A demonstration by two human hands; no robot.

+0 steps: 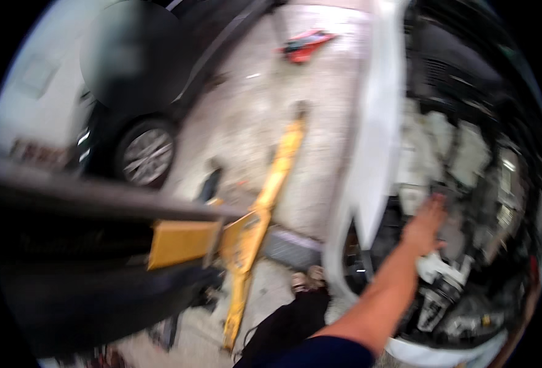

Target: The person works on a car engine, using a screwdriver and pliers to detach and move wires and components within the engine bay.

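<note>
My left hand [426, 226] reaches over the engine bay [455, 208] of a white car on the right. Its fingers look stretched out and the thumb stands apart, with no held thing visible. Motion blur hides whether the fingertips touch the dark part [452, 230] under them. Pale grey covers [470, 153] lie beyond the hand. Nearer me, below the wrist, sits a whitish fitting [439, 270]. My right hand is out of the picture.
A yellow lift arm [280, 168] runs low over the concrete floor, joined to a dark beam on the left. A dark car with a silver wheel [147, 153] stands at far left. A red object [307, 44] lies on the floor ahead. The white fender [375, 141] borders the engine bay.
</note>
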